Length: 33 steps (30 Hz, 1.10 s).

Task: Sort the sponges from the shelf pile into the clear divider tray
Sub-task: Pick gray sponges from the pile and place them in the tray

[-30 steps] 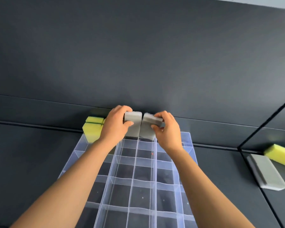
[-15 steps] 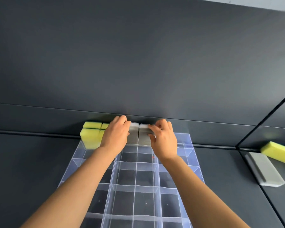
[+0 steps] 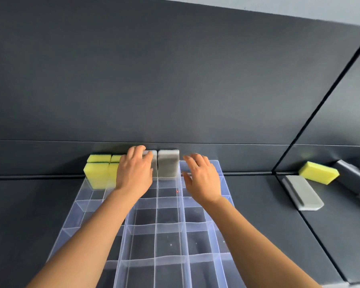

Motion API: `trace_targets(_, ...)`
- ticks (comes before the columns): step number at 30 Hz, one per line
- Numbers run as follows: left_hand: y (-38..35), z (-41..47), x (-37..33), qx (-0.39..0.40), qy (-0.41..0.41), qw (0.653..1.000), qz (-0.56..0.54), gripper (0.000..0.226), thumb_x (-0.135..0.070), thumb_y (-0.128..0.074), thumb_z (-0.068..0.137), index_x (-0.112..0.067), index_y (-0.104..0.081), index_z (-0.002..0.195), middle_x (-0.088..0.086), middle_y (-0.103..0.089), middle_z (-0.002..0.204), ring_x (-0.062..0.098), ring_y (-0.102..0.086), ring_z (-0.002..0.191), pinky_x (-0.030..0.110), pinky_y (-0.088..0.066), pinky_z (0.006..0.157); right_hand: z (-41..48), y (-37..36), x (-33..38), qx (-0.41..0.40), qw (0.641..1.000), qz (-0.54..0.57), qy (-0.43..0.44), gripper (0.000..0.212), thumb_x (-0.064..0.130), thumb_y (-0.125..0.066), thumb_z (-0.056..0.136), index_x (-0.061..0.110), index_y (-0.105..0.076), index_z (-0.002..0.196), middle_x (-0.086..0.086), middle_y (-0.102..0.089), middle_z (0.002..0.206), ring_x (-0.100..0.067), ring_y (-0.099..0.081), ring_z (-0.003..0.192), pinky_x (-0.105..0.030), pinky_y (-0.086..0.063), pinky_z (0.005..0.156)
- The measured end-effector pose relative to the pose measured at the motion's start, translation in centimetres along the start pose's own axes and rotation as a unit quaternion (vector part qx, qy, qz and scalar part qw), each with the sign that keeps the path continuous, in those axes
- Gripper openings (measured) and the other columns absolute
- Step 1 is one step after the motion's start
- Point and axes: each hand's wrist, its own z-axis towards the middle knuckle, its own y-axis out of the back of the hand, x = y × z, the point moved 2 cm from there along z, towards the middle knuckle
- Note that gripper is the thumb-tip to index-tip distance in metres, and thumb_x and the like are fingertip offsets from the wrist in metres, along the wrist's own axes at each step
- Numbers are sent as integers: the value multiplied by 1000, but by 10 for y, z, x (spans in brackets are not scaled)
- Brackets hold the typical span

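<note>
A clear plastic divider tray (image 3: 164,259) with lots of little square boxes lies on a dark grey shelf (image 3: 40,204). At the tray's twelve o'clock edge two grey foam sponges stand up tall, side by side and almost touching, each in its own box. The left grey sponge (image 3: 154,165) is mostly hidden by the left hand (image 3: 134,173). Its fingers bend over the sponge's top and its thumb sits on the front, so the hand holds it. The right grey sponge (image 3: 168,164) stands free. It is a plain block with soft round corners. The right hand (image 3: 202,179) is just beside it toward three o'clock, over the corner box. Its fingers are spread wide, it holds nothing, and it looks a bit blurry. At the tray's ten o'clock corner stand bright yellow foam sponges (image 3: 96,174) with a thin dark line across them. Far off at three o'clock on the shelf lie a yellow foam block (image 3: 318,172) and a flat grey foam pad (image 3: 303,192), just beside each other.
</note>
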Motion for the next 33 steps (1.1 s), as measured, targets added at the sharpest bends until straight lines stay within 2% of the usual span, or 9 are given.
trace_targets(7,11,-15,-58,-40,-61,997,0,38,-3,-78,55,-12,-64,90,7,-62,94,31,-56,94,40,-51,69,-45,40,-46,27,994,-90,-58,45,26,-83,63,12,-67,102,-7,-67,102,-31,-61,101,-39,-50,80)
trace_targets(11,15,-25,-112,-56,-102,993,-5,39,0,-78,51,-11,-65,85,5,-63,89,29,-58,89,35,-48,65,-81,70,-85,40,991,-107,-76,38,25,-69,77,12,-61,111,-7,-60,114,-31,-50,115,-39,-41,90)
trace_targets(15,14,-41,-175,-59,-127,990,-32,42,6,-77,47,-9,-65,85,5,-63,88,29,-59,87,35,-50,62,-125,103,-130,68,987,-110,-91,44,32,-59,86,17,-50,127,-4,-51,126,-26,-38,124,-36,-32,98)
trace_targets(24,13,-80,-323,-26,-157,985,-65,45,1,-83,49,-8,-67,90,7,-65,90,30,-61,86,35,-51,63,-219,168,-234,109,973,-139,-148,39,31,-55,87,17,-50,123,-3,-50,126,-25,-37,123,-34,-32,96)
trace_targets(33,-12,-68,-414,54,-187,979,-67,38,-1,-76,61,-11,-66,96,4,-63,98,27,-57,94,37,-51,70,-255,196,-309,122,960,-141,-209,43,30,-54,87,20,-47,128,-2,-47,130,-23,-33,127,-32,-29,99)
